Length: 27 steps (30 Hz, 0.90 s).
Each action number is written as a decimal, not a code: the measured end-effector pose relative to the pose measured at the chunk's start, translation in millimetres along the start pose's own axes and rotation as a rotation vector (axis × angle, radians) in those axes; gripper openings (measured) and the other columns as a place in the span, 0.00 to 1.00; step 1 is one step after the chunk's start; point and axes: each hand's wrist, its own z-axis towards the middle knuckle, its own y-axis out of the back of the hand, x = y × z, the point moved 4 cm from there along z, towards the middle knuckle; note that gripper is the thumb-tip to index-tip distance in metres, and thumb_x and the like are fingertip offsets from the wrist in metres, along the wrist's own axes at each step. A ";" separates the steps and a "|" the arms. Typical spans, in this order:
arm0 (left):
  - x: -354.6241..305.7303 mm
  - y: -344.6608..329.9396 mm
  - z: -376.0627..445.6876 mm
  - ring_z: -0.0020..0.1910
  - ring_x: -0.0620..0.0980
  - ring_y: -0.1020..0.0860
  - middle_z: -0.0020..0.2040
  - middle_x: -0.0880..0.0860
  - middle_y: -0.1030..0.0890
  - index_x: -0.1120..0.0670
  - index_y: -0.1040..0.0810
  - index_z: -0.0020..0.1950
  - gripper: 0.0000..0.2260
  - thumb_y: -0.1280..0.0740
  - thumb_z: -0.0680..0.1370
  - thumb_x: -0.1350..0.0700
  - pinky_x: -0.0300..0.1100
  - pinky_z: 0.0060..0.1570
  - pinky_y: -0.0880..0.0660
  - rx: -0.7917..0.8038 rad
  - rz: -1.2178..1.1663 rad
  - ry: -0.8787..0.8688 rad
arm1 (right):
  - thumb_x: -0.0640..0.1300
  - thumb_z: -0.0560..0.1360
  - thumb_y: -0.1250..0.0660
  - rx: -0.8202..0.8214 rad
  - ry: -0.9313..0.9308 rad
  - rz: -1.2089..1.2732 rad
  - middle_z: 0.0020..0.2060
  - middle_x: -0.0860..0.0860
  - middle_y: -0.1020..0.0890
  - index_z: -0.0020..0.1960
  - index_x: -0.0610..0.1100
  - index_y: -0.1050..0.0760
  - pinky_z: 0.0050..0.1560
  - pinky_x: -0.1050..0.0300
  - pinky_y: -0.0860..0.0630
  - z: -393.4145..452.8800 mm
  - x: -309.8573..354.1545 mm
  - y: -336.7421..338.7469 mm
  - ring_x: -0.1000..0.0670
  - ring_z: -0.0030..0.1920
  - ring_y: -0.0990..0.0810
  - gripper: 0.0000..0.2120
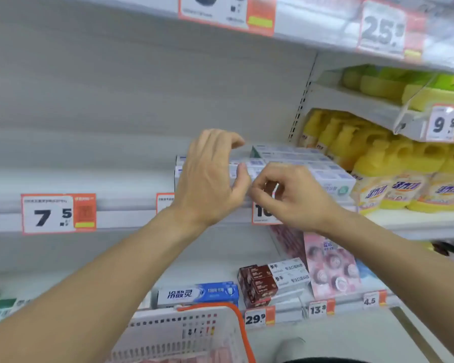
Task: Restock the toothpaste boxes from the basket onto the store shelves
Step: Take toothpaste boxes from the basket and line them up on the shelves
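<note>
A stack of white and pale-blue toothpaste boxes [312, 169] lies on the middle shelf [131, 218], right of centre. My left hand [210, 179] hovers in front of the stack's left end, fingers arched over the boxes and thumb spread, holding nothing. My right hand [288, 197] is at the stack's front ends by the shelf edge. Its fingers are curled, and I see nothing in them. The white basket with an orange rim [236, 326] is at the bottom centre, with something pink inside.
The middle shelf left of the stack is bare above a 7.5 price tag [58, 213]. Yellow bottles [404, 179] fill the bay to the right. Below stand a blue-white toothpaste box [197, 293], brown-white boxes [273, 280] and a pink pack [330, 263].
</note>
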 end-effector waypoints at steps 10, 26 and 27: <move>45.7 59.6 -246.1 0.47 0.47 0.23 0.48 0.45 0.22 0.50 0.29 0.59 0.09 0.39 0.80 0.53 0.42 0.44 0.30 0.954 0.076 0.435 | 0.57 0.75 0.30 1.252 -0.249 -0.169 0.47 0.48 0.17 0.56 0.44 0.20 0.48 0.51 0.18 -88.4 38.0 -241.2 0.47 0.38 0.19 0.19; 146.7 160.9 -402.6 0.74 0.57 0.38 0.74 0.55 0.35 0.52 0.37 0.77 0.30 0.35 0.79 0.41 0.55 0.73 0.39 1.540 0.469 0.890 | 0.58 0.75 0.29 1.335 -0.362 -0.154 0.78 0.43 0.39 0.80 0.42 0.46 0.74 0.48 0.37 -186.0 35.6 -365.5 0.40 0.75 0.36 0.43; 151.6 166.2 -405.7 0.73 0.58 0.36 0.74 0.55 0.34 0.52 0.38 0.77 0.31 0.35 0.79 0.41 0.55 0.72 0.37 1.566 0.478 0.924 | 0.57 0.74 0.28 1.315 -0.353 -0.106 0.76 0.44 0.35 0.80 0.45 0.46 0.73 0.47 0.35 -181.9 38.7 -368.5 0.41 0.74 0.35 0.43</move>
